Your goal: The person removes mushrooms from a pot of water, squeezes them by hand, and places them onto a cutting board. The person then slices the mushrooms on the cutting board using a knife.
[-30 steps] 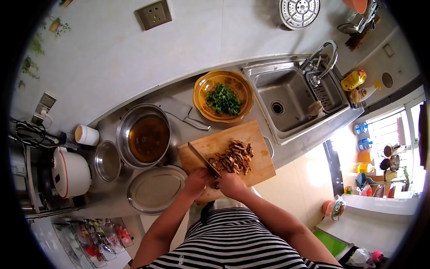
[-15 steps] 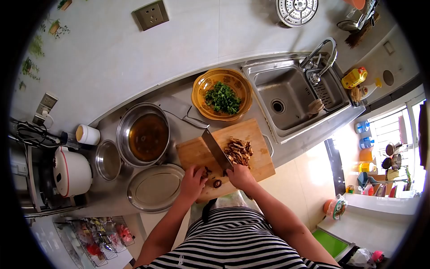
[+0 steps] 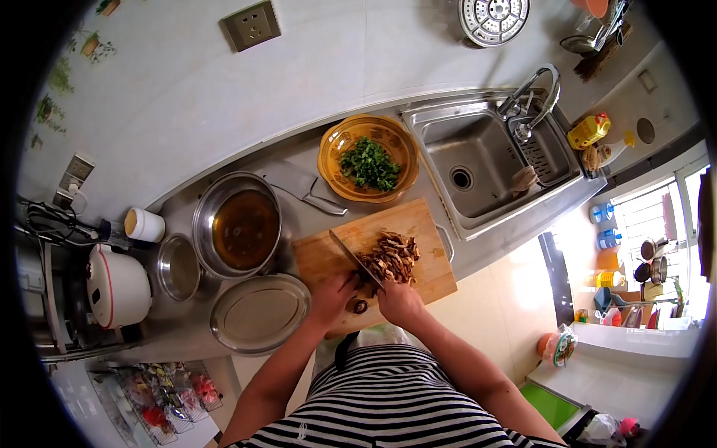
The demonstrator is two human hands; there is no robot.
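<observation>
A wooden cutting board (image 3: 317,254) lies at the counter's front edge. My right hand (image 3: 399,303) is closed round the handle of a cleaver (image 3: 351,254), whose blade stands on edge and slants up to the left. Against the blade's left side, my left hand (image 3: 332,300) has its fingers curled over a dark mushroom, mostly hidden beneath them. One brown mushroom (image 3: 360,306) rests between my hands near the board's lower edge. A heap of sliced mushrooms (image 3: 394,257) is piled just right of the blade.
Behind the board stands a yellow-brown bowl (image 3: 328,168) of chopped greens. Metal tongs (image 3: 325,205), a steel basin (image 3: 200,231) of brown liquid, an oval metal tray (image 3: 224,328) and a smaller bowl (image 3: 179,269) are to the left. The sink (image 3: 433,145) is at the right.
The cleaver's blade has turned flatter, its far end swinging left and down. My left hand has shifted right, closer to the blade. The sliced heap looks more spread out beside the blade.
</observation>
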